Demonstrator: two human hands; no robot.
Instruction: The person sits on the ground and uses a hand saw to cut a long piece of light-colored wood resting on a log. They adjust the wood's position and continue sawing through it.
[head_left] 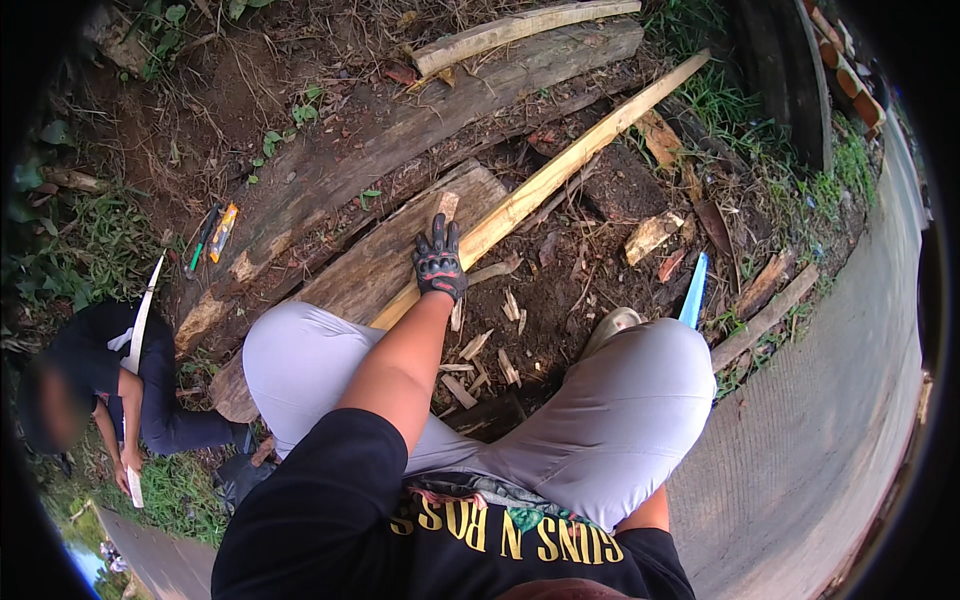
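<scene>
My left hand [439, 262], in a black glove with red trim, lies with its fingers stretched and apart. It rests where a long pale strip of split wood [545, 182] crosses a thick weathered board [392, 246]. A small flat piece of wood [449, 205] sits at the fingertips. Behind my right knee my right forearm disappears, so that hand is out of sight. Past the same knee sticks out a blue blade [694, 288]; its handle is hidden, and whether my right hand holds it does not show.
Wood chips [478, 345] litter the soil between my legs. Beyond the board lies a long grey log [420, 130]. A green-handled tool [203, 240] and an orange one [224, 232] lie left. Another person [105, 385] sits far left, holding a pale curved strip. Paving [800, 430] runs along the right.
</scene>
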